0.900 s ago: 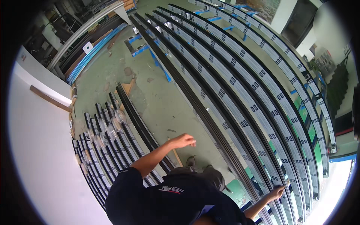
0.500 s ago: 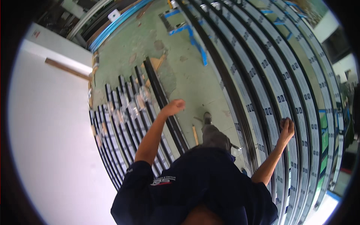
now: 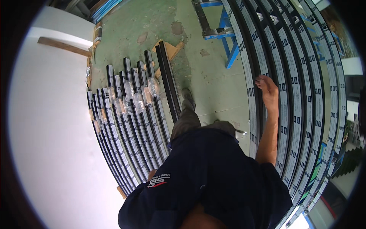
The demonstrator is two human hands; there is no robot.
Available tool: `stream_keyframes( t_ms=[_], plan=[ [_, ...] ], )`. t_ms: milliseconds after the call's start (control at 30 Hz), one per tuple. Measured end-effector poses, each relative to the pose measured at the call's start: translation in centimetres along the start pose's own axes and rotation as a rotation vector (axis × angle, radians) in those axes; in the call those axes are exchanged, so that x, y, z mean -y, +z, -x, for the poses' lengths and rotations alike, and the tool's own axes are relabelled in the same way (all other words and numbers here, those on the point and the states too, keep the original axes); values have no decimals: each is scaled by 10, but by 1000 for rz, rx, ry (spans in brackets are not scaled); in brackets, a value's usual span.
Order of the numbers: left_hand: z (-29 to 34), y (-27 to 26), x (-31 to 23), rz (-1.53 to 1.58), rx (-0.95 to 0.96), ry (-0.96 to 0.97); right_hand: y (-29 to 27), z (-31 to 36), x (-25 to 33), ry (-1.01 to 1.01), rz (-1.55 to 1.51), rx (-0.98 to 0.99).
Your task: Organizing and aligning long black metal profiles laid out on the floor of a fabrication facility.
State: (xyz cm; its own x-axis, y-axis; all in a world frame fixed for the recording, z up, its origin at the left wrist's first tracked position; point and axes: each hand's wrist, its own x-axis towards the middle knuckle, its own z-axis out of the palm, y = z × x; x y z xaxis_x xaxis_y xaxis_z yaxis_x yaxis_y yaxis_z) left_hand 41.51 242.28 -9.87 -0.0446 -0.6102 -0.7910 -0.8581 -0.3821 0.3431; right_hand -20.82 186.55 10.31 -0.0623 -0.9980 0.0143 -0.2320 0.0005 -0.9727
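Observation:
My right hand [image 3: 268, 91] is over the rack of long film-wrapped profiles [image 3: 244, 61] on the right. Its fingers are curled in, with nothing visible in them. Whether the fingertips touch a profile I cannot tell. These profiles are long dark bars faced with pale printed film, lying side by side. Of my left hand [image 3: 151, 174] only a small patch of skin shows beside my shirt; its fingers are hidden. It is nearest the lower ends of the shorter wrapped profiles [image 3: 142, 126] at the left.
Clear plastic wrap [image 3: 153, 87] surrounds parts of the left profiles. A dark double bar [image 3: 166, 72] lies near my foot, with cardboard [image 3: 171, 50] by its far end. A blue trestle [image 3: 225, 32] stands by the rack; a white wall [image 3: 49, 114] borders the left.
My right hand has moved forward and left over the rack. My left hand has drawn back from above the dark bar to beside my body. My feet and view have shifted.

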Motion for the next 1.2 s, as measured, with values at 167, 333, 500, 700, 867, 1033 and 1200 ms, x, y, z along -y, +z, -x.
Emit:
stream_keyframes(
  t_ms=[167,333,500,700,867,1033,1200],
  plan=[
    [-189,-125,-55,702,-90,-296,130,-55,-47,183,394,594],
    [-388,-420,-151,1074,-220,-138,204,-112,-90,326,871,947],
    [-509,-664,-216,868,-426,179,265,-217,-83,405,802,951],
    [-583,-768,-210,917,-276,86,300,-382,3,346,447,815],
    [-621,-803,-211,766,84,-454,286,-503,44,148,128,567],
    [-592,-949,-143,73,150,-122,219,-584,70,264,83,9],
    [-778,-1089,-304,-581,149,356,171,-611,67,309,248,-802]
  ],
)
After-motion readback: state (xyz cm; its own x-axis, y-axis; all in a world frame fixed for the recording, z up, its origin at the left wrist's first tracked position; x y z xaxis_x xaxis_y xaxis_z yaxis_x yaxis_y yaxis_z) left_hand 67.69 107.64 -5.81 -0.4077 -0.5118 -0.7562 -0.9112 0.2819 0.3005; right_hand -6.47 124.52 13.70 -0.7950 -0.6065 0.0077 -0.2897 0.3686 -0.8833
